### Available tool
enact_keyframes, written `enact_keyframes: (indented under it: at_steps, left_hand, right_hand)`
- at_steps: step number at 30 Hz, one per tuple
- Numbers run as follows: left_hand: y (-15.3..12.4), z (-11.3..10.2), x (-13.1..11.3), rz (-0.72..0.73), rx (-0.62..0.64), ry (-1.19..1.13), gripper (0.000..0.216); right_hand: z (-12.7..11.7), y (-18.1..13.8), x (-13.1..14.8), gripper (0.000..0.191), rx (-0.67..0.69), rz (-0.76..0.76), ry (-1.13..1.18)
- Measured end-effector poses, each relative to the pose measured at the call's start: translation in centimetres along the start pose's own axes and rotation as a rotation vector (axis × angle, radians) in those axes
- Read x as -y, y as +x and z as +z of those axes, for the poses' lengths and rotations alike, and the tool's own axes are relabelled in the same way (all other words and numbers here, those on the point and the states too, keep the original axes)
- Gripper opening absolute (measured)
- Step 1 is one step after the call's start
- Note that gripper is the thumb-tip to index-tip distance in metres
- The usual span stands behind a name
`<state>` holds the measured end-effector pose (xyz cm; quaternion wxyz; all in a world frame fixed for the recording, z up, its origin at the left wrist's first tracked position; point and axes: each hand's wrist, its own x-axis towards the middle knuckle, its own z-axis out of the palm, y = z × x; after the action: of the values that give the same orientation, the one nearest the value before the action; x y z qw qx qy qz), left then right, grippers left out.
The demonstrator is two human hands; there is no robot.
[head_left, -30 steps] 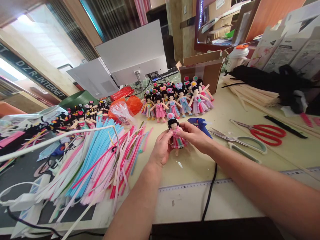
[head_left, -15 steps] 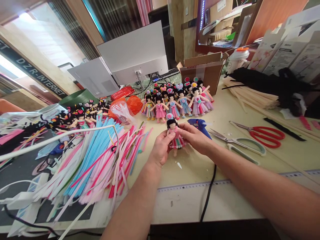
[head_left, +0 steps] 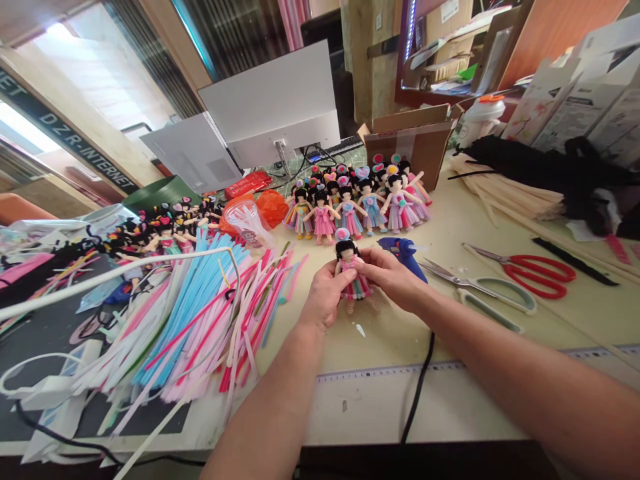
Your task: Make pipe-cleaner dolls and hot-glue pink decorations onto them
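A small doll [head_left: 348, 252] with black hair and a pink striped dress stands upright over the pale table [head_left: 390, 333], held between both hands. My left hand [head_left: 325, 297] grips it from the left, thumb pressed on its chest. From the right, my right hand [head_left: 393, 275] pinches the doll's upper body with its fingertips. Just behind my right hand lies a blue glue gun [head_left: 403, 252], its black cord [head_left: 417, 393] running toward me.
Several finished dolls [head_left: 355, 200] stand in rows before a cardboard box [head_left: 413, 137]. More dolls [head_left: 160, 230] and a heap of coloured pipe cleaners [head_left: 200, 313] lie at left. Green-handled scissors [head_left: 480, 290] and red-handled scissors [head_left: 530, 270] lie at right. A white monitor [head_left: 280, 107] stands behind.
Both hands keep hold of the doll and have shifted only slightly; the thumbs now press closer together on its chest. The view has drifted a little.
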<state>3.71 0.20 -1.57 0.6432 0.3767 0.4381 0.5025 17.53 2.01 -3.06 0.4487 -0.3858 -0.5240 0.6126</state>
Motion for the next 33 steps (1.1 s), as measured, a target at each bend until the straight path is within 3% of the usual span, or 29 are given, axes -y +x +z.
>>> enact_keyframes:
  at_steps: [14, 22, 33]
  left_hand:
    - [0.3, -0.4, 0.1, -0.017, 0.013, -0.011, 0.036]
    - [0.6, -1.2, -0.4, -0.052, -0.015, -0.075, 0.042]
    - [0.4, -0.8, -0.1, -0.011, 0.006, -0.018, 0.043]
  right_hand:
    - [-0.1, -0.1, 0.1, 0.03, -0.045, 0.098, 0.086]
    - [-0.4, 0.0, 0.0, 0.024, -0.087, 0.046, -0.072]
    - [-0.5, 0.3, -0.7, 0.041, -0.068, 0.031, -0.128]
